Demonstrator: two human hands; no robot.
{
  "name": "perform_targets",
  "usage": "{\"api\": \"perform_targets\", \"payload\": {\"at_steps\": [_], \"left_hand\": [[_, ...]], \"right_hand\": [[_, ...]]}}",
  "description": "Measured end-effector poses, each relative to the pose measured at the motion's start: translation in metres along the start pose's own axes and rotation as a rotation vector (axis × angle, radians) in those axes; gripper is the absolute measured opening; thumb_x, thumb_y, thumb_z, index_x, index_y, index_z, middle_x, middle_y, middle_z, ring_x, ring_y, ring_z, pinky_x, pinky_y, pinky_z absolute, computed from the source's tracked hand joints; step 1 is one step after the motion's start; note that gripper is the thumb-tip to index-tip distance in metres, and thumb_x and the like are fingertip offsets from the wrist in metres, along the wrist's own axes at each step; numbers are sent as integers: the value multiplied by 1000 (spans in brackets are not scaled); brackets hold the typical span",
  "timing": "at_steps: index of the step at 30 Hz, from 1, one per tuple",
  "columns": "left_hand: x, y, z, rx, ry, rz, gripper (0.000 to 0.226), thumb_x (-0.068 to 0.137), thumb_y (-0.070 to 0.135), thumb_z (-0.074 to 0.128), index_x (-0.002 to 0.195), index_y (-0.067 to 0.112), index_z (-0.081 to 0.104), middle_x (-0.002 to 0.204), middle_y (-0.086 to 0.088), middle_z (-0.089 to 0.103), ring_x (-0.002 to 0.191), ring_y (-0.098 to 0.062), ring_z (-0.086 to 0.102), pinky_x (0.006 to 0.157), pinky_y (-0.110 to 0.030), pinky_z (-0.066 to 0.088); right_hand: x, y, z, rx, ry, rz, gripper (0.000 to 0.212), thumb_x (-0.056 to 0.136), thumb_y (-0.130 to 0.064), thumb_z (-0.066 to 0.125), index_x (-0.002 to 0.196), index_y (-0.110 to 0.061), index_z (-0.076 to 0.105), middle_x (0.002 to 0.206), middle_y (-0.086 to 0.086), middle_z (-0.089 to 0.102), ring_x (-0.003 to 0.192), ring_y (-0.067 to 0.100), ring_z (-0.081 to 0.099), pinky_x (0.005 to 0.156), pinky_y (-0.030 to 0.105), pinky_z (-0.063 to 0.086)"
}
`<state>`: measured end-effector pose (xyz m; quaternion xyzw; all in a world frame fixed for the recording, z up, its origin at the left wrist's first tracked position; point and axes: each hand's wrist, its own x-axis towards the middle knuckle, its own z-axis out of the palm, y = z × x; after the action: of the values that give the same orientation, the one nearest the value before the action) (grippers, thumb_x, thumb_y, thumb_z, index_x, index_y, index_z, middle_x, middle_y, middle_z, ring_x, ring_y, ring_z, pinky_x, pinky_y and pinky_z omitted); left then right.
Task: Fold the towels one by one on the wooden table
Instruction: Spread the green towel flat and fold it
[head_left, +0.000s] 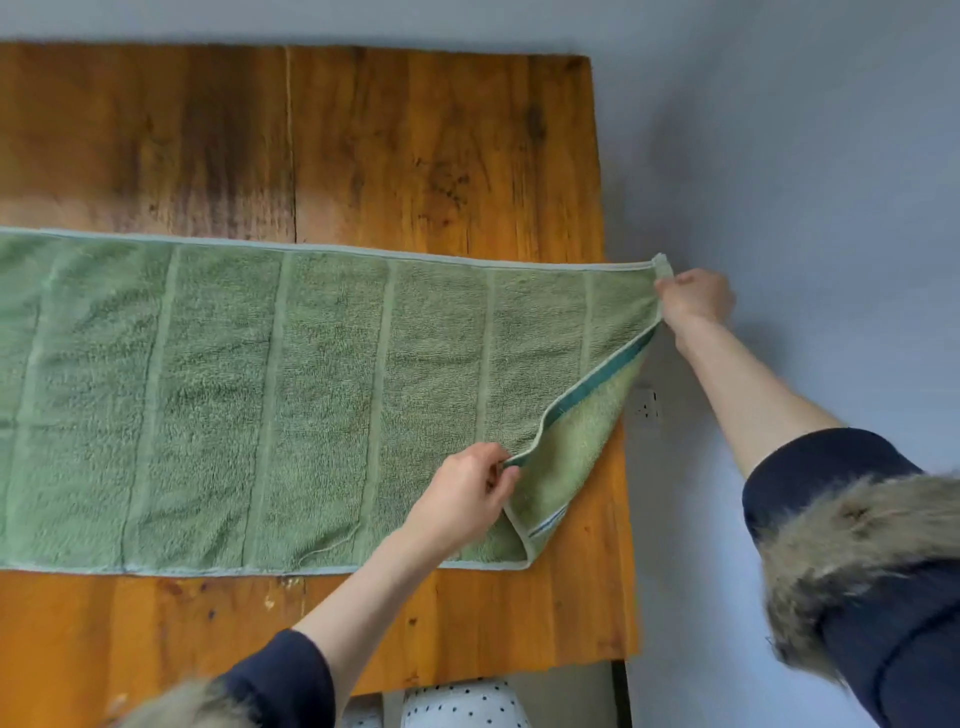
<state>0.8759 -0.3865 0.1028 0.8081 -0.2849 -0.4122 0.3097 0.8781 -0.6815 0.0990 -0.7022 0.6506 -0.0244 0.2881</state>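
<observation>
A long green towel (249, 395) with pale stripes lies spread flat across the wooden table (395, 145), running off the left edge of the view. Its right end is lifted and turned back, showing a dark green band on the underside. My left hand (467, 496) pinches the near right corner of that lifted end above the towel. My right hand (693, 299) pinches the far right corner, just past the table's right edge.
A grey wall (805, 156) runs close along the table's right edge and behind it, with a white socket (647, 405) low on it. A spotted white object (462, 704) sits below the table's near edge. Bare wood shows behind and in front of the towel.
</observation>
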Motion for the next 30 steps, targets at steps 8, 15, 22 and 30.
{"api": "perform_targets", "payload": {"at_steps": [8, 15, 22, 30], "left_hand": [[4, 16, 1, -160, -102, -94, 24, 96, 25, 47, 75, 13, 51, 62, 4, 50, 50, -9, 38, 46, -16, 30], [-38, 13, -62, -422, -5, -99, 19, 81, 21, 52, 69, 6, 53, 65, -6, 60, 60, -11, 54, 66, -30, 45], [-102, -19, -138, -486, 293, -63, 25, 87, 3, 53, 62, 9, 49, 57, 2, 55, 56, -6, 52, 54, -8, 40], [-184, -91, -229, -484, 639, -82, 18, 69, 19, 46, 55, 9, 40, 54, -5, 36, 54, -12, 30, 51, -22, 23]], "right_hand": [[-18, 4, -27, 118, -107, 39, 27, 87, -30, 57, 85, -6, 69, 80, 10, 66, 80, 26, 63, 78, 37, 51], [-84, -39, -38, 379, -223, -95, 22, 92, -21, 55, 73, -13, 58, 82, 4, 68, 56, 8, 64, 45, 15, 47], [-177, -106, -37, 428, -303, -305, 15, 93, -27, 54, 81, -22, 59, 77, -7, 66, 59, 5, 68, 51, 14, 49], [-274, -207, 12, 414, -400, -480, 16, 95, -25, 51, 87, -15, 61, 76, -7, 65, 61, 6, 67, 48, 11, 47]]}}
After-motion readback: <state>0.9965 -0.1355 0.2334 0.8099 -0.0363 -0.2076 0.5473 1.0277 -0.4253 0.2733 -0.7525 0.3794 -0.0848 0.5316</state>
